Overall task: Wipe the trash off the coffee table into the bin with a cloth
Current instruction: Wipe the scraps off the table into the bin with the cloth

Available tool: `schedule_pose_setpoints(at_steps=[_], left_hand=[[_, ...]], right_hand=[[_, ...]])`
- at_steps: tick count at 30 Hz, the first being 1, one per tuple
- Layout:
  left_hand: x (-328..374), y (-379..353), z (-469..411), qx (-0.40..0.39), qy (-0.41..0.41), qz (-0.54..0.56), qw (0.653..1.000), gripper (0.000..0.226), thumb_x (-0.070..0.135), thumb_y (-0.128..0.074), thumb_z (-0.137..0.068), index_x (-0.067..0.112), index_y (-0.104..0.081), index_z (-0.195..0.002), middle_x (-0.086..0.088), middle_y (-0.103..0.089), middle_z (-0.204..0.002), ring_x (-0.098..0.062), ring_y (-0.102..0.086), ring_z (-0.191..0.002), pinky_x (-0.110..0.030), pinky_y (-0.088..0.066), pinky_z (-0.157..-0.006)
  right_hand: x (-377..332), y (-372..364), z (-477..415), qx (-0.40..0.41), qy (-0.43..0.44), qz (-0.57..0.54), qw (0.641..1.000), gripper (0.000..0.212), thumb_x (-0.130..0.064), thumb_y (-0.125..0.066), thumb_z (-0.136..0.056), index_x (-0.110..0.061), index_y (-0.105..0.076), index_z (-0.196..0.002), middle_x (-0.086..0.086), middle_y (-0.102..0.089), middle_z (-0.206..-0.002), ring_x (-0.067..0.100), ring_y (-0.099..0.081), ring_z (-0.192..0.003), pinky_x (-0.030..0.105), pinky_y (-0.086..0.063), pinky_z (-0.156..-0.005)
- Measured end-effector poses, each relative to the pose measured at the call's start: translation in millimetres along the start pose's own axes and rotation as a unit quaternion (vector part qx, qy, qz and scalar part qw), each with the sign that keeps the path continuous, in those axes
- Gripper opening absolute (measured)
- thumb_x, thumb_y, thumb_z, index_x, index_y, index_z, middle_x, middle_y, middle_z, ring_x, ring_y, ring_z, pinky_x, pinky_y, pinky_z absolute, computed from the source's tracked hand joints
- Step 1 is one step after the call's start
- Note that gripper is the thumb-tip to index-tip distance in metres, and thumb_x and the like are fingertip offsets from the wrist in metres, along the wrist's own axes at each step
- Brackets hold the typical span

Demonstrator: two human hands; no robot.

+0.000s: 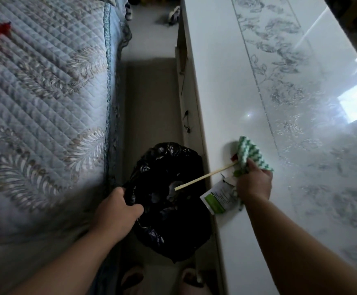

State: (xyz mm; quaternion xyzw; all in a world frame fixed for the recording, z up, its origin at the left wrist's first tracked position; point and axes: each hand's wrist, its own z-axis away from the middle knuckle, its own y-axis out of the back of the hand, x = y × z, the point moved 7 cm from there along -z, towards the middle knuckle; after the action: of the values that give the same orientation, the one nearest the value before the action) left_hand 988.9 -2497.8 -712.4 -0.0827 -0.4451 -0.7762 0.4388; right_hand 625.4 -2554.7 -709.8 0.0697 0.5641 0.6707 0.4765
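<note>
Left hand [118, 207]: fingers curled round bin [169, 226] liner rim, apparently steadying its mouth below the edge. Right hand [255, 182]: fingers clamped on cloth [249, 154]; just beside them, stick [203, 177] and packet [216, 199] overhang coffee table [226, 92], likely ready to drop.

coffee table [226, 103]: glossy, smooth (reflective) | bin liner [169, 211]: shiny crinkled plastic | cloth [250, 154]: woven | stick [205, 177]: wood

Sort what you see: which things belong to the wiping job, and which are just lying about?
Job: cloth, in right hand; stick and packet at the table edge; bin, gripped by left hand.
Lying about: quilt, shoes.
</note>
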Motion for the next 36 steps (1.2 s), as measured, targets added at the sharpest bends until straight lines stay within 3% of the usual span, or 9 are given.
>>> schedule_pose_setpoints(at_steps=[6,11,16,22,26,28,31,33,36], left_hand=[[-3.0,-7.7,5.1,0.022,-0.023,-0.027,0.999,0.023,0.029,-0.067,-0.065,0.02,-0.046,-0.07,0.006,-0.056,-0.066,-0.021,-0.057,-0.064,-0.027,-0.033,-0.049],[-2.8,-10.4,4.4,0.023,-0.028,-0.019,0.999,0.023,0.025,-0.067,-0.066,0.021,-0.044,-0.067,0.009,-0.054,-0.065,-0.022,-0.052,-0.063,-0.025,-0.032,-0.049],[-7.7,-13.7,2.4,0.012,-0.019,-0.004,1.0,0.022,0.024,-0.066,-0.067,0.019,-0.045,-0.069,0.008,-0.055,-0.067,-0.017,-0.051,-0.061,-0.025,-0.032,-0.049],[-4.8,-13.7,8.3,0.01,-0.02,-0.007,1.0,0.023,0.024,-0.067,-0.068,0.019,-0.045,-0.069,0.006,-0.054,-0.068,-0.027,-0.054,-0.071,-0.031,-0.034,-0.054],[-6.2,-15.2,15.8,-0.001,-0.017,-0.007,1.0,0.021,0.023,-0.067,-0.069,0.017,-0.047,-0.071,0.001,-0.058,-0.07,-0.028,-0.058,-0.07,-0.031,-0.036,-0.054],[-8.2,-16.9,19.2,-0.006,-0.016,0.003,1.0,0.019,0.022,-0.067,-0.069,0.017,-0.048,-0.072,0.0,-0.06,-0.071,-0.024,-0.058,-0.068,-0.029,-0.036,-0.052],[-13.2,-21.0,21.9,-0.007,-0.01,0.008,1.0,0.017,0.021,-0.067,-0.069,0.018,-0.051,-0.075,0.001,-0.062,-0.074,-0.022,-0.059,-0.069,-0.028,-0.038,-0.054],[-18.2,-26.5,24.4,-0.006,-0.002,0.01,1.0,0.016,0.021,-0.067,-0.069,0.019,-0.053,-0.077,0.001,-0.063,-0.075,-0.021,-0.059,-0.07,-0.028,-0.039,-0.055],[-28.0,-36.8,31.0,0.003,0.022,0.009,1.0,0.019,0.022,-0.066,-0.072,0.017,-0.055,-0.087,-0.004,-0.063,-0.082,-0.028,-0.061,-0.078,-0.031,-0.042,-0.062]], right_hand=[[-21.4,-22.8,25.2,-0.033,0.021,-0.02,0.999,0.065,0.003,-0.041,-0.076,-0.033,-0.049,-0.13,0.008,-0.037,-0.119,0.035,-0.051,-0.105,0.042,-0.04,-0.106],[-30.9,-38.8,47.7,-0.068,0.057,-0.022,0.996,0.059,-0.001,-0.048,-0.079,-0.03,-0.051,-0.13,-0.001,-0.031,-0.103,0.032,-0.051,-0.103,0.033,-0.038,-0.102],[-31.9,-50.7,65.6,-0.101,0.097,0.004,0.99,0.059,-0.003,-0.046,-0.08,-0.031,-0.049,-0.132,0.0,-0.035,-0.105,0.031,-0.051,-0.107,0.029,-0.037,-0.099],[-21.5,-54.5,92.7,-0.139,0.099,-0.043,0.984,0.033,-0.009,-0.047,-0.089,-0.017,-0.058,-0.12,-0.012,-0.044,-0.092,0.019,-0.053,-0.099,0.004,-0.032,-0.069],[-33.5,-40.4,102.6,-0.135,0.123,-0.044,0.982,0.045,-0.005,-0.048,-0.084,-0.02,-0.057,-0.127,0.011,-0.056,-0.118,0.026,-0.056,-0.108,0.02,-0.039,-0.089],[-38.7,-37.3,107.0,-0.158,0.134,-0.054,0.977,0.047,-0.004,-0.049,-0.08,-0.022,-0.059,-0.123,0.013,-0.064,-0.116,0.027,-0.059,-0.107,0.026,-0.044,-0.089],[-36.7,-34.3,108.0,-0.188,0.135,-0.061,0.971,0.047,-0.003,-0.05,-0.076,-0.027,-0.065,-0.113,0.005,-0.072,-0.102,0.024,-0.065,-0.097,0.027,-0.049,-0.079],[-34.0,-18.6,101.5,-0.14,0.151,-0.1,0.974,0.048,0.0,-0.05,-0.072,-0.027,-0.068,-0.107,0.004,-0.072,-0.09,0.021,-0.066,-0.086,0.027,-0.05,-0.073],[-27.6,6.5,91.5,-0.08,0.176,-0.117,0.974,0.048,0.001,-0.051,-0.075,-0.026,-0.067,-0.112,0.007,-0.066,-0.097,0.02,-0.062,-0.091,0.029,-0.049,-0.083]])
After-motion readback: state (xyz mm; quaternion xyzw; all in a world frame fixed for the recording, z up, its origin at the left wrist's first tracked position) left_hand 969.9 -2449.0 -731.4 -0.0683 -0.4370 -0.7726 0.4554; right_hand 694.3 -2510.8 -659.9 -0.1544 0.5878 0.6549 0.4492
